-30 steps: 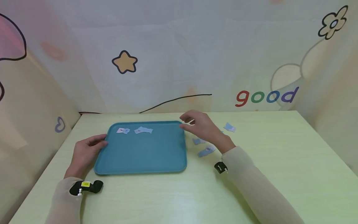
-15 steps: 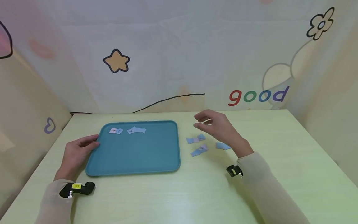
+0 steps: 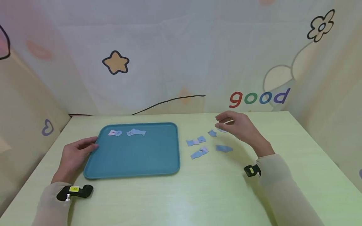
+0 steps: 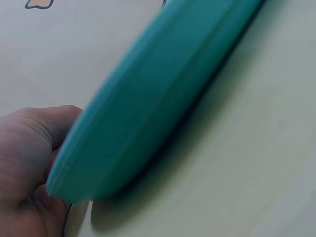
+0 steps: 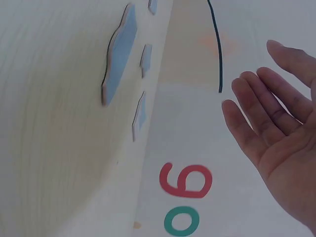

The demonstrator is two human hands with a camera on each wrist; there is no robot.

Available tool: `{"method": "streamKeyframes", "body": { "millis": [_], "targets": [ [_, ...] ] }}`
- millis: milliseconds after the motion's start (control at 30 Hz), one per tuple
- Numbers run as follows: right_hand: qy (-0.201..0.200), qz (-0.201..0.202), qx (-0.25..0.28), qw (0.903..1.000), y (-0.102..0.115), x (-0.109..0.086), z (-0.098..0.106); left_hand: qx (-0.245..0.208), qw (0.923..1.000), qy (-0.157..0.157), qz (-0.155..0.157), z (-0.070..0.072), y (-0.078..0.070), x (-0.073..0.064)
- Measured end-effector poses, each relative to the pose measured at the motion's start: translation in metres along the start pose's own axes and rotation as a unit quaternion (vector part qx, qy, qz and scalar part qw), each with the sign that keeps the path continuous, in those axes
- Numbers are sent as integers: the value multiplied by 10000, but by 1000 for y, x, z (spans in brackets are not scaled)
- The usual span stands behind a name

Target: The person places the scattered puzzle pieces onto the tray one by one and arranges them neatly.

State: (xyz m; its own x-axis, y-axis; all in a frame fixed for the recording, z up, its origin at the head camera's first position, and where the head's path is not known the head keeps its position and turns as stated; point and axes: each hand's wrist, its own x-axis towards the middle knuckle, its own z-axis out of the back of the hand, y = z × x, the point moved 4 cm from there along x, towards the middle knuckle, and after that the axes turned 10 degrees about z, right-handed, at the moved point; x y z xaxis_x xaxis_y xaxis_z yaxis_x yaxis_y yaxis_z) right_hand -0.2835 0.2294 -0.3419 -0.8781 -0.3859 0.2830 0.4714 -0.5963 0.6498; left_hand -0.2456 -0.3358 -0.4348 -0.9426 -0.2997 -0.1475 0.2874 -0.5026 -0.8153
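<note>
My left hand (image 3: 74, 157) holds the left edge of a blue-green rectangular tray (image 3: 133, 157), its fingers and thumb at the rim. In the left wrist view, the tray's side wall (image 4: 128, 108) hides part of the fingers. Near the tray's far edge lie a small pink-and-blue flat puzzle piece (image 3: 115, 133) and a longer light-blue piece (image 3: 136, 132). My right hand (image 3: 238, 127) hovers over the table right of the tray, fingers relaxed and holding nothing. Beneath and beside it are a blue piece (image 3: 212, 133), a wavy-edged piece (image 3: 224, 148) and another piece partly hidden by the fingers.
More light-blue puzzle pieces (image 3: 199, 153) lie between the tray and the right hand. The pale table (image 3: 141, 201) ends at a printed cloth backdrop (image 3: 169, 62) with a star, a flower and the word "good". Cloth also hangs at both sides.
My right hand has moved right, away from the tray's far right corner and past the loose puzzle pieces, uncovering several. The head view has shifted slightly; my left hand stays at the tray.
</note>
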Motion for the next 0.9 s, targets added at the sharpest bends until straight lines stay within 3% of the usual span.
{"method": "streamKeyframes", "body": {
  "millis": [200,400,900],
  "targets": [
    [174,-58,72,9998,-12,-5,6,44,10000,4,19,3,0,-1],
    [610,-217,110,9978,-25,-12,7,-25,9999,56,112,1,0,-1],
    [1750,-407,183,9836,-39,-19,-12,-36,9997,67,214,0,0,-1]
  ]
}}
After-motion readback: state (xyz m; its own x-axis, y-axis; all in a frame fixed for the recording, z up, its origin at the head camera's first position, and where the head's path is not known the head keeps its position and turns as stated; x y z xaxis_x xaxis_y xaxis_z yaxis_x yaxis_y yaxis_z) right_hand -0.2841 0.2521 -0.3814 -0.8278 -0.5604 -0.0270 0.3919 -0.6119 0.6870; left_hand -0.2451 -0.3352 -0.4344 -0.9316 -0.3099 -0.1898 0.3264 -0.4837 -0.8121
